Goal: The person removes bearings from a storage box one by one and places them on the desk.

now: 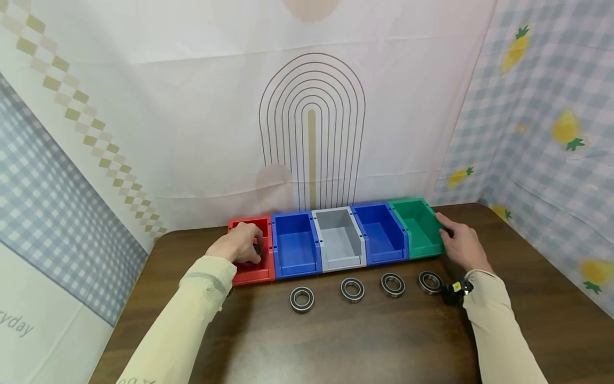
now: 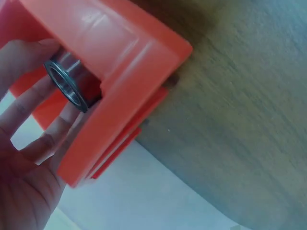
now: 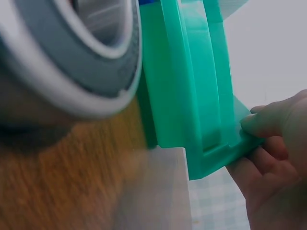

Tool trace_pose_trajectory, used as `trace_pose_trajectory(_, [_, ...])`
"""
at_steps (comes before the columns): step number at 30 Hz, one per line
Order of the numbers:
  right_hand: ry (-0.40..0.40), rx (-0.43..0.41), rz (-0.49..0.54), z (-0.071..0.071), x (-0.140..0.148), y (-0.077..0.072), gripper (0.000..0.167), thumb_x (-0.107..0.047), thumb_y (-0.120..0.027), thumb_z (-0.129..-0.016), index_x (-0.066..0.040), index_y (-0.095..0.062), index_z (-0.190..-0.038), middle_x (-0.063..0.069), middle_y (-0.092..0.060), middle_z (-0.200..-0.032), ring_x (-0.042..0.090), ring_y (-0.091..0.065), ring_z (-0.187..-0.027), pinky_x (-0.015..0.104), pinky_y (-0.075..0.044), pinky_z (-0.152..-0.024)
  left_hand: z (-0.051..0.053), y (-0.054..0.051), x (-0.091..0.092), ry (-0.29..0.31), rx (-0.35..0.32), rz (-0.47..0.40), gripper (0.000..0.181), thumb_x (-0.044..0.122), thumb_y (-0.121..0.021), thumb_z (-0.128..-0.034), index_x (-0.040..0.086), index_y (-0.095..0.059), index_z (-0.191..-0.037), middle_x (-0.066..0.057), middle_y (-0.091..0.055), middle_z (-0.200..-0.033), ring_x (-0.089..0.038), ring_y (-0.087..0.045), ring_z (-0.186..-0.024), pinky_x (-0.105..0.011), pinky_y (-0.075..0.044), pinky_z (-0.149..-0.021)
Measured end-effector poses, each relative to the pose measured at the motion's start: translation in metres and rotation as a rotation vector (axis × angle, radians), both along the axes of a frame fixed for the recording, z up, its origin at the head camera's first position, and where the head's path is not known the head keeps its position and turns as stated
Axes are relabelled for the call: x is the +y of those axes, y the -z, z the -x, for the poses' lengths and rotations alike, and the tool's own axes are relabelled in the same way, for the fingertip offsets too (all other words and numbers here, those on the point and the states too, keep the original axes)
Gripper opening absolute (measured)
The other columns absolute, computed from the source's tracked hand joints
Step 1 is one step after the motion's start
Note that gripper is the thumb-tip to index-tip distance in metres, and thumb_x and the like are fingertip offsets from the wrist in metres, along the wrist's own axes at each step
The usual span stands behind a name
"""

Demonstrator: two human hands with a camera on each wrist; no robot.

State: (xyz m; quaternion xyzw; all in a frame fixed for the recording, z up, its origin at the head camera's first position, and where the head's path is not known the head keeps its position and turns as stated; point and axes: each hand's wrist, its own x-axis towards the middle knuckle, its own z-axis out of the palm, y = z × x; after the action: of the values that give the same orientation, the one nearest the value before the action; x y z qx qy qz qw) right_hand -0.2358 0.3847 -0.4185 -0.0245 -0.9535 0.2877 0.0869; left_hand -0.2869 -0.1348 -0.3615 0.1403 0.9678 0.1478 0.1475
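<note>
My left hand (image 1: 240, 244) reaches into the red bin (image 1: 256, 276) at the left end of the row. In the left wrist view its thumb and fingers pinch a ball bearing (image 2: 69, 79), a dark-rimmed metal ring, inside the red bin's wall (image 2: 129, 52). At the other end of the row my right hand (image 1: 464, 246) grips the right side wall of the green bin (image 1: 422, 224). The right wrist view has the thumb (image 3: 261, 123) over the edge of that wall, with the other fingers below it on the outside.
Between the red and green bins stand a blue bin (image 1: 294, 242), a grey bin (image 1: 339, 240) and another blue bin (image 1: 381, 234), side by side. Several loose bearings, among them one at the left (image 1: 302, 300), lie on the brown table (image 1: 345, 341) before the row. Cloth (image 1: 201, 133) hangs behind.
</note>
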Motion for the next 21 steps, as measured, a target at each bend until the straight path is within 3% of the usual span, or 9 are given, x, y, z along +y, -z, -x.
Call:
trace_pose_trajectory(5, [0.004, -0.011, -0.001, 0.0, 0.0, -0.001, 0.052, -0.02, -0.04, -0.109, -0.017, -0.032, -0.16, 0.001, -0.04, -0.056, 0.017, -0.04, -0.043, 0.035, -0.039, -0.043, 0.0, -0.006, -0.001, 0.035, 0.034, 0.003, 0.025, 0.016, -0.083, -0.0789, 0.011, -0.072, -0.101, -0.009, -0.066, -0.098, -0.023, -0.062, -0.086, -0.036, -0.055, -0.072])
trace_pose_trajectory(12, [-0.003, -0.007, -0.002, -0.002, 0.001, -0.002, 0.051, -0.021, -0.04, -0.109, -0.016, -0.033, -0.16, 0.004, -0.041, -0.062, 0.018, -0.041, -0.045, 0.035, -0.039, -0.044, -0.006, -0.027, 0.001, 0.094, 0.057, 0.018, 0.028, 0.015, -0.083, -0.0775, 0.009, -0.071, -0.102, -0.007, -0.066, -0.09, -0.021, -0.062, -0.078, -0.033, -0.054, -0.068])
trace_pose_trajectory(21, [-0.007, -0.007, 0.01, -0.001, 0.0, -0.001, 0.051, -0.019, -0.041, -0.109, -0.015, -0.034, -0.16, 0.001, -0.04, -0.057, 0.018, -0.04, -0.043, 0.035, -0.039, -0.044, -0.018, -0.046, -0.002, 0.15, 0.019, 0.048, 0.026, 0.017, -0.084, -0.0785, 0.012, -0.07, -0.1, -0.007, -0.066, -0.092, -0.02, -0.063, -0.079, -0.031, -0.055, -0.068])
